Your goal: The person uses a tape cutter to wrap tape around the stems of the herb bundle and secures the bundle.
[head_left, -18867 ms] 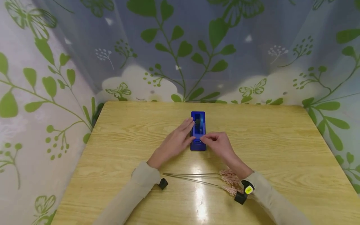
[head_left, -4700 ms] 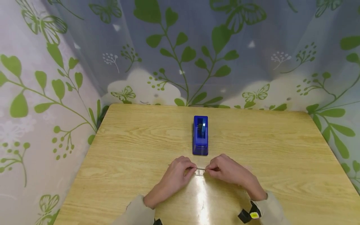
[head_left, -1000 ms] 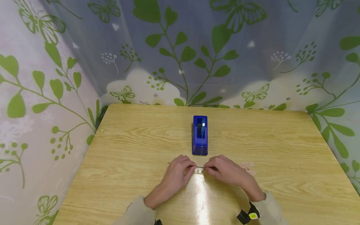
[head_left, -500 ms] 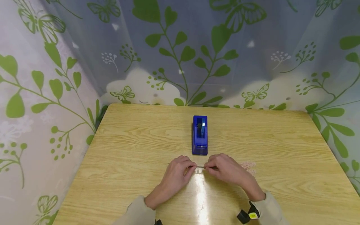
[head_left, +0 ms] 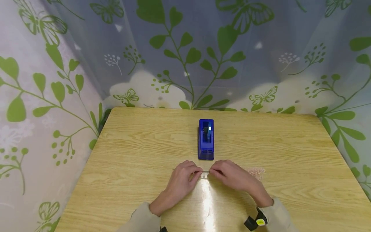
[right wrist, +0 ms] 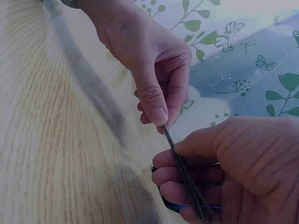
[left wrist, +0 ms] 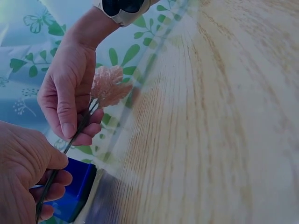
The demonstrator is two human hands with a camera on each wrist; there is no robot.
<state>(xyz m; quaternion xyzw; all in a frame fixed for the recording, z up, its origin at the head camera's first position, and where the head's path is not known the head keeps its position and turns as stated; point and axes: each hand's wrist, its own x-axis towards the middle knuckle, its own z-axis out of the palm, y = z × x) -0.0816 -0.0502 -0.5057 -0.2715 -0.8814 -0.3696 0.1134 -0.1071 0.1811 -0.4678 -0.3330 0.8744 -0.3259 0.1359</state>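
Between both hands runs a thin bunch of dark stems (head_left: 206, 171), topped by fluffy pink flower heads (left wrist: 110, 86). My left hand (head_left: 184, 177) pinches the stems between thumb and fingers, their tail ends sticking out to its left. Close beside it, my right hand (head_left: 234, 177) pinches the same bunch nearer the flowers, which show partly behind that hand in the head view. In the right wrist view, a pale glint lies on the stems (right wrist: 184, 175) by the thumb tips. A blue tape dispenser (head_left: 206, 145) stands just beyond the hands.
The wood-grain table (head_left: 139, 138) carries a bright light reflection below the hands. A curtain (head_left: 261, 64) printed with green leaves and butterflies hangs behind it and at both sides. Black wrist cameras sit at the cuffs.
Long before, the flowers lay on the table and both hands were at the dispenser; since then both took hold of the stems. Over the last second, the right fingers shift slightly along the stems.
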